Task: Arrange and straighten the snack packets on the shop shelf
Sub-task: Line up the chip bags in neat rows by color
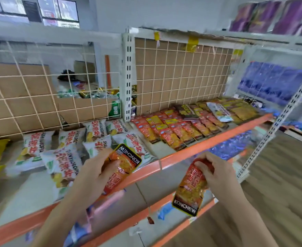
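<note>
Holding one orange-red foil snack packet [124,164] in the left hand [93,173] and pinching a second orange-red packet [191,189] with the right hand [216,172], both above the orange shelf rail [218,138], calls for turning them the same way up, then laying them squarely into the red packet rows [173,129].

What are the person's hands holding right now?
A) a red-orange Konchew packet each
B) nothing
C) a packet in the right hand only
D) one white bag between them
A: the left hand grips one Konchew packet, while the right hand pinches the top of a second Konchew packet.
</note>
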A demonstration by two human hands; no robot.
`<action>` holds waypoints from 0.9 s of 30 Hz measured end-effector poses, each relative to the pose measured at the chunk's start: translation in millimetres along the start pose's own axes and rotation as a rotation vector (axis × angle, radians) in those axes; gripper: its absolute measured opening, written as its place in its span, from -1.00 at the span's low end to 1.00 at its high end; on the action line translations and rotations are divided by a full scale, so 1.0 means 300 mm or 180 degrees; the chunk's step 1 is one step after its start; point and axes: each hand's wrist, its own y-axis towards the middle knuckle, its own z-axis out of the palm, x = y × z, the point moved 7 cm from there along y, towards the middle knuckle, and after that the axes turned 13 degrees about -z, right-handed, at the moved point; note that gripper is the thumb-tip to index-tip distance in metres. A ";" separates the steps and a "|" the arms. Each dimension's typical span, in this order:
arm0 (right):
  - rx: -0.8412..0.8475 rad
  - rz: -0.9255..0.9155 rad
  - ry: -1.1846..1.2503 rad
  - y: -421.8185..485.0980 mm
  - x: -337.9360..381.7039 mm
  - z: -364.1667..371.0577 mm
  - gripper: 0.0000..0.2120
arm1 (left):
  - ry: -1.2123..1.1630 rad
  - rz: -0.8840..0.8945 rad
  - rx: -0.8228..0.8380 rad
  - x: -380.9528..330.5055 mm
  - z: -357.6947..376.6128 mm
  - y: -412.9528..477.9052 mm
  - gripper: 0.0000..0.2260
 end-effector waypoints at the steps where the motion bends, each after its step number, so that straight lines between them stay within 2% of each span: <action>1: 0.0003 0.0013 -0.0025 -0.005 -0.024 -0.020 -0.86 | -0.0029 -0.0007 0.0033 -0.017 0.032 0.006 -0.94; 5: -0.0037 0.0070 0.0004 -0.007 -0.108 -0.088 -0.72 | 0.0000 0.0045 0.0132 -0.077 0.142 0.048 -0.90; 8: -0.0101 0.0164 0.0065 0.002 -0.171 -0.116 -0.78 | 0.0051 0.0105 0.0178 -0.112 0.212 0.088 -0.79; 11: -0.0114 0.0277 0.0041 0.026 -0.247 -0.131 -0.88 | -0.0012 0.0068 0.0209 -0.134 0.285 0.151 -0.84; 17: -0.0078 0.0283 -0.0070 0.140 -0.411 -0.149 -0.83 | -0.0041 0.0065 0.0392 -0.163 0.436 0.337 -0.76; 21: -0.0061 0.0202 -0.0026 0.263 -0.507 -0.159 -0.92 | -0.0053 0.0116 0.0396 -0.216 0.504 0.462 -0.79; 25: -0.0060 0.0123 0.0000 0.387 -0.587 -0.146 -0.97 | -0.0103 0.0066 0.0377 -0.225 0.545 0.575 -0.73; 27: 0.0007 0.0079 0.0042 0.441 -0.625 -0.123 -0.96 | -0.0102 -0.0018 0.0344 -0.213 0.557 0.613 -0.80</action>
